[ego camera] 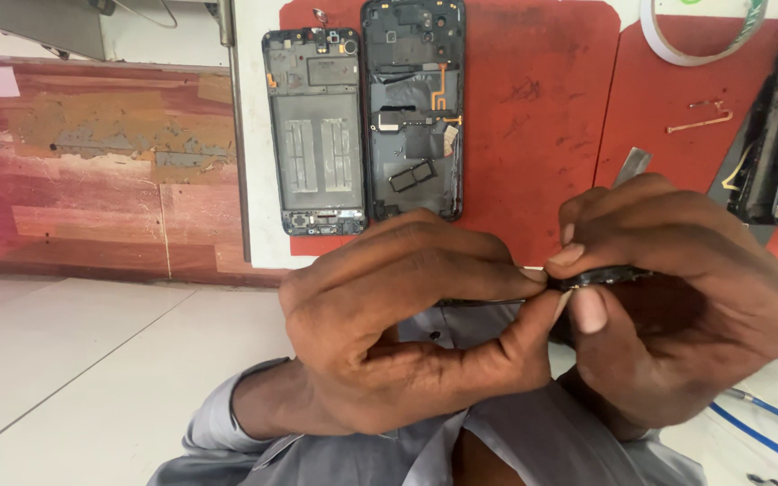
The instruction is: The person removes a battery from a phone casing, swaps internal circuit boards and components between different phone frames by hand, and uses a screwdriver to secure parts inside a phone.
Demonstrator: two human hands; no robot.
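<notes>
Black, thin part (605, 275) is pinched in the right hand (686, 306) grip, level with the chest; left hand (398, 315) grip pinches a slim tool (483, 301) at its edge. Advise light, steady pressure. Beyond the grip, two opened phones (362, 117) lie on the red mat (533, 108); desk room is tight.

A red mat (533, 99) is the landmark. On its left part lie a grey phone frame (315, 135) and a black phone frame (412, 108) with an orange ribbon. Right of it lies a white tape roll (668, 45). Below it, a black part (605, 276), a grey shirt (515, 441) and blue cables (758, 427).
</notes>
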